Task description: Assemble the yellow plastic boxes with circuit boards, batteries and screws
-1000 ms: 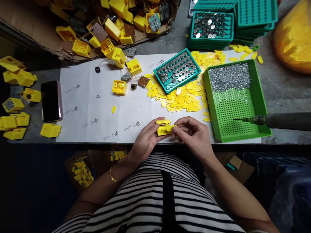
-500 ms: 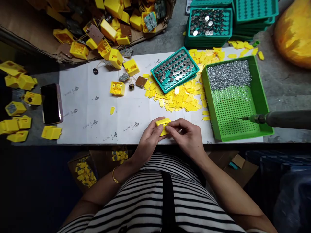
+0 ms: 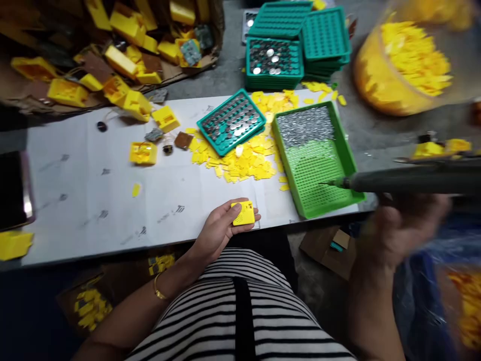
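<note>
My left hand (image 3: 220,223) holds a small yellow plastic case (image 3: 244,213) above the front edge of the table. The thumb lies on its face, which has a patch of little holes, and the fingers are underneath. At the right, my right hand (image 3: 406,225) is blurred against the underside of an electric screwdriver (image 3: 413,178). Its fingers are partly behind the tool, so I cannot tell whether they grip it. The screwdriver's thin bit points left over a green basket (image 3: 319,200), where many small silvery screws (image 3: 306,125) fill the far end.
Teal trays of round metal cells (image 3: 233,120) lie beyond loose yellow tabs (image 3: 248,160). More teal trays (image 3: 276,57) are stacked behind. A cardboard box (image 3: 210,62) of yellow housings stands back left, a tub of yellow pieces (image 3: 398,75) back right. A phone (image 3: 17,188) lies far left.
My right hand has left the yellow case and moved right to the screwdriver. My left hand alone now holds the case, its holed face up. The view has turned to the right.
</note>
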